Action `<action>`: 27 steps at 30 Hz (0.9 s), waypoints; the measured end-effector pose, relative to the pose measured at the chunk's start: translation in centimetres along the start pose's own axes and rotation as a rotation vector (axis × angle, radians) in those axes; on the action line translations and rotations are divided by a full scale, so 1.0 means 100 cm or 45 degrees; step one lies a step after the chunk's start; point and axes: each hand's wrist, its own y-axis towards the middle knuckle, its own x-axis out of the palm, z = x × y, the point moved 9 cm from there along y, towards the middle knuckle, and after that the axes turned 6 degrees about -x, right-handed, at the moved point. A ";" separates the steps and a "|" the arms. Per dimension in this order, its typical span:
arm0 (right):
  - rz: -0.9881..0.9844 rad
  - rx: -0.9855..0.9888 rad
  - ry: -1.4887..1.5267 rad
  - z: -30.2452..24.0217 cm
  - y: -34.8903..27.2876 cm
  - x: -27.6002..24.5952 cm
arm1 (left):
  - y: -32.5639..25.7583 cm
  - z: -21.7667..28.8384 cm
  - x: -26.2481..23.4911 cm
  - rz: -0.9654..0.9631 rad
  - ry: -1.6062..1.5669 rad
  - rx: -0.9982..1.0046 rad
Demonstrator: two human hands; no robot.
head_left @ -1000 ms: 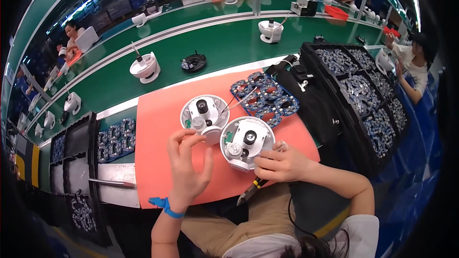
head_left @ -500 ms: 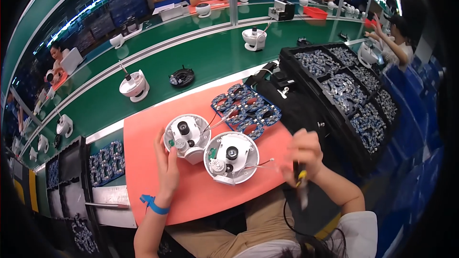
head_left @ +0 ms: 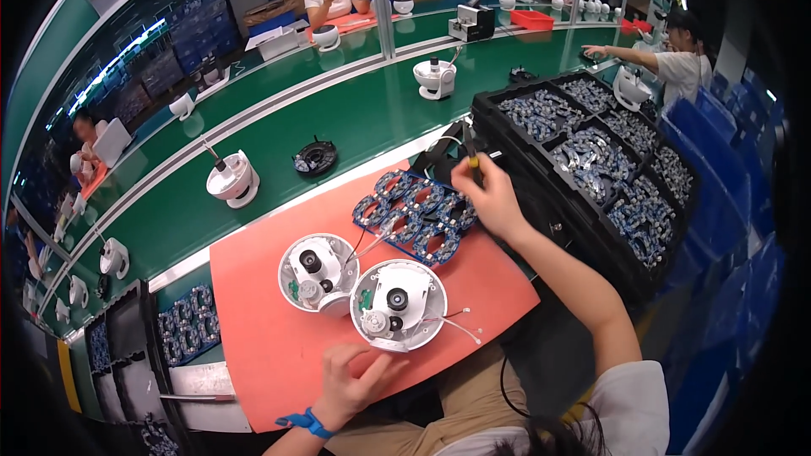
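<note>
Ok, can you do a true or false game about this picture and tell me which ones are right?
1. The right hand holds a tool with yellow on it. True.
2. The blue wristband is on the right arm. False: the blue wristband is on the left arm.
3. Two round white gadgets sit on the orange-pink mat. True.
4. The big black tray on the right is empty. False: the black tray is full of small parts.
5. A black round part lies on the green counter. True.
</note>
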 end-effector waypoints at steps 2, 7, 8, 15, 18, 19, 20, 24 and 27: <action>0.077 0.069 -0.077 0.028 0.042 -0.005 | -0.012 -0.017 0.007 -0.015 -0.159 -0.245; 0.259 0.038 -0.563 0.039 0.153 -0.016 | 0.001 -0.011 0.004 0.055 -0.134 -0.365; 0.241 0.001 -0.683 0.049 0.174 -0.014 | 0.005 -0.005 0.007 0.037 -0.094 -0.367; -0.169 -0.496 -1.469 0.144 0.252 0.035 | -0.021 0.007 0.026 0.140 -0.165 -0.765; -0.307 -0.404 -1.708 0.173 0.261 0.047 | -0.034 0.011 0.033 0.319 -0.286 -0.720; -0.299 -0.357 -1.744 0.193 0.267 0.047 | -0.032 0.010 0.032 0.353 -0.307 -0.737; -0.325 -0.317 -1.727 0.215 0.273 0.044 | -0.032 0.009 0.031 0.385 -0.338 -0.755; -0.291 -0.494 -2.089 0.254 0.291 0.047 | -0.038 0.000 0.042 0.452 -0.349 -0.989; -0.141 -0.693 -2.038 0.225 0.290 0.050 | -0.039 -0.007 0.051 0.442 -0.354 -1.094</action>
